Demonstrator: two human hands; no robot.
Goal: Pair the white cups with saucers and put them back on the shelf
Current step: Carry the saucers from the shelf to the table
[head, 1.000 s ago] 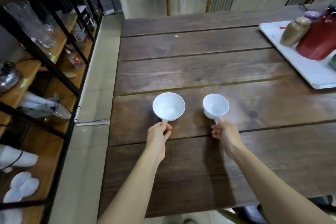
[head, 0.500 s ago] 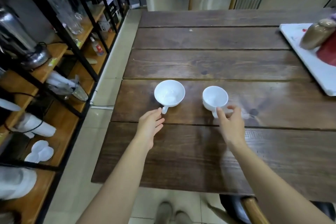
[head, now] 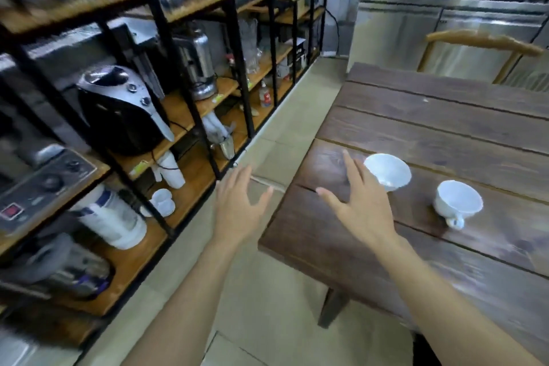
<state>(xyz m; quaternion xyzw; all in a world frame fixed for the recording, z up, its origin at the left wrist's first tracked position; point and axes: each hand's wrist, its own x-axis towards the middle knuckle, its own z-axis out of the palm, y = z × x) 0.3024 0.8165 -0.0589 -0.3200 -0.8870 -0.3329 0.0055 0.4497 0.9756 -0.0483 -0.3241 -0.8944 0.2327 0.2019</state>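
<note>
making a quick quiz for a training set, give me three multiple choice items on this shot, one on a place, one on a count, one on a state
1. Where are the white cups?
A. on the wooden table
B. on the shelf
C. on the floor

2. How many cups are on the table?
A. one
B. two
C. four

3. What are the hands doing?
A. each holding a cup
B. both open and empty
C. holding a saucer

Answers:
1 A, cups stand on the table.
2 B, only two show.
3 B, left hand and right hand have spread fingers, nothing held.

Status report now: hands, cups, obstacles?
Left hand and right hand open, empty. Two white cups on table, no saucers under. Shelf post before saucers.
</note>
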